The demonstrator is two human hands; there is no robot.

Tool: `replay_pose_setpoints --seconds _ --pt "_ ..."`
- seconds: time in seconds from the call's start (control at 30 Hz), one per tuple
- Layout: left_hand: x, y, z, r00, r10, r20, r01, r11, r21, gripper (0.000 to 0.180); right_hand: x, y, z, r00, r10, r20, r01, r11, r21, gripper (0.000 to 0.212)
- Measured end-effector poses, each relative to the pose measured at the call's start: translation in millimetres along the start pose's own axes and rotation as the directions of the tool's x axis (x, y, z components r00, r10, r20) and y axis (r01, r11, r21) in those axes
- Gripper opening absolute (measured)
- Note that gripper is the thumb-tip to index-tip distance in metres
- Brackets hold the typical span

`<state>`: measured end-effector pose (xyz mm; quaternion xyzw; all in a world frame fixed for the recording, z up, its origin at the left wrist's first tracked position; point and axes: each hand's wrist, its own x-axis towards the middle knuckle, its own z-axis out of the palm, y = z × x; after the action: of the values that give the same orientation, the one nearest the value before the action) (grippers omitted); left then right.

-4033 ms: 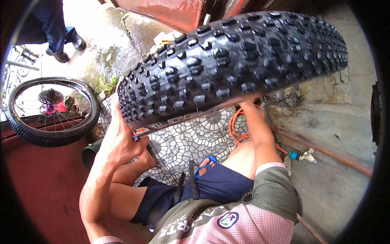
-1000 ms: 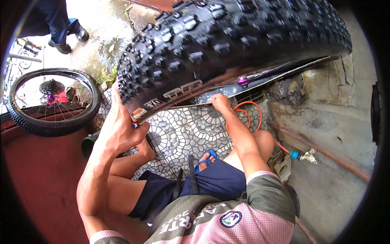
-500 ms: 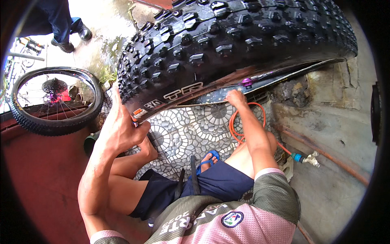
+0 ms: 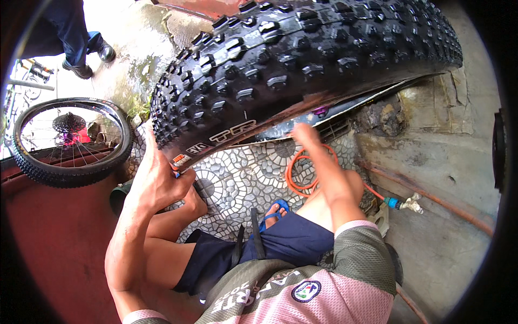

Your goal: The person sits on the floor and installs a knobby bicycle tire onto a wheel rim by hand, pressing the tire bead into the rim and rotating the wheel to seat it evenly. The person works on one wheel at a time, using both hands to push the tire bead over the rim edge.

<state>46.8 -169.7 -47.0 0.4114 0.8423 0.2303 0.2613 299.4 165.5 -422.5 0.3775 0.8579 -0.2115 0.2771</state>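
Observation:
A bicycle wheel with a chunky black knobby tire (image 4: 280,65) is held tilted in front of me, filling the upper view. My left hand (image 4: 162,175) grips the tire's near left edge, thumb on the near side and fingers reaching up along the tread. My right hand (image 4: 306,137), a little blurred, is closed at the wheel's lower edge, by the opening between the tire and the pale-edged rim (image 4: 334,112). Whatever its fingers hold, if anything, is hidden. Just beyond it a purple hub part (image 4: 320,112) shows inside the wheel.
A second wheel (image 4: 70,175) with a cassette lies at left beside a red surface (image 4: 59,232). An orange hose (image 4: 292,178) coils on the pebble-mosaic floor (image 4: 237,173), joined to a tap (image 4: 413,203). A person's dark shoes (image 4: 81,69) are at upper left.
The wheel has shifted slightly left and down, with my left hand still gripping it. My right hand has moved a little left along its lower edge.

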Motion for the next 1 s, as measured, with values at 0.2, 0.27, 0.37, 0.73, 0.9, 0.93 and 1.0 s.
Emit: replay_pose_setpoints --seconds 0.2,0.27,0.37,0.73,0.9,0.93,1.0 --pt "4 -8 10 0.977 0.018 -0.212 -0.023 0.999 -0.025 0.088 -21 62 -39 0.899 0.216 -0.381 -0.202 0.976 0.078 0.029" --pt "14 -16 15 0.92 0.131 -0.37 -0.117 0.991 0.061 0.095 -19 25 -6 0.918 0.223 -0.328 -0.188 0.973 0.136 0.028" --pt "31 -5 6 0.871 0.038 -0.489 -0.222 0.919 -0.325 0.089 -26 -32 16 0.95 0.046 -0.31 0.014 0.982 0.189 0.026" --pt "37 249 -91 0.776 0.53 -0.342 -0.358 0.816 0.453 0.064 -28 19 -47 0.902 0.211 -0.377 -0.035 0.905 0.424 0.028" --pt "55 310 -60 0.665 0.727 -0.173 -0.51 0.611 0.605 0.04 -53 77 -70 0.898 0.278 -0.341 -0.065 0.85 0.522 0.038" --pt "45 326 -57 0.642 0.752 -0.151 -0.507 0.564 0.651 0.035 -54 63 -79 0.931 0.197 -0.308 -0.008 0.853 0.522 0.041" --pt "55 337 -41 0.593 0.797 -0.112 -0.573 0.516 0.636 0.026 -65 74 -74 0.961 0.122 -0.249 0.031 0.847 0.531 0.046"
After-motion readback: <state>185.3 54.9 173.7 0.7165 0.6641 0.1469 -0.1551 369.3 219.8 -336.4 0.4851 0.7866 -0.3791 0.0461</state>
